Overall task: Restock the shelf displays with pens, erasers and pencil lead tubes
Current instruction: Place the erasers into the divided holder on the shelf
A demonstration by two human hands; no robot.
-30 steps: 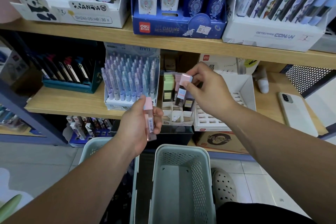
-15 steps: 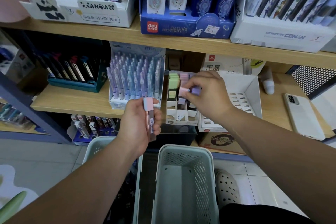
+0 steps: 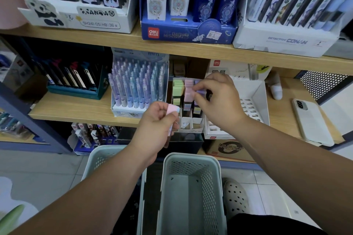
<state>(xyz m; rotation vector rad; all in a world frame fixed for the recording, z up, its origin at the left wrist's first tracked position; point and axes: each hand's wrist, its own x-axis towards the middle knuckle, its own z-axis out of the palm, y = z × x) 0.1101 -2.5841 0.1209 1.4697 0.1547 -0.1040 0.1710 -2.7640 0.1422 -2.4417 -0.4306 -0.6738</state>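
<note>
**Head view: held tube is sitting just left of the tray's open front cells**

Left hand (image 3: 156,122) is gripping a pink-capped clear plastic tube (image 3: 172,110), fingers curled round the barrel. Long axis is running near upright, cap on top, lower end hidden behind the fingers. The barcode sticker isn't readable.

Right hand (image 3: 217,99) is pinching a lilac-capped tube (image 3: 199,91) with its fingertips at the top of the right-hand column in the white cardboard divider tray (image 3: 189,129). Can't tell if that tube is seated or lifted.

The key relation is that the tray is lying immediately right of the left hand's tube, almost touching. Its unfilled front cells are the nearest ones, and the filled green, pink and lilac rows are standing behind them. Left hand is nearer the front cells and right hand is nearer the back rows. The likely move is a short shift right, then straight down along the tube's axis.

Readable text:
- White panda-print carton (image 3: 99,17) is showing "PANDA" and "SH241-05 | HB | 36".
- Blue carton (image 3: 183,32) is showing "deli".
- White carton (image 3: 286,41) is showing "DETECTIVE CONAN".
- Lavender pen display (image 3: 137,89) is showing "mm" on its header.
</note>
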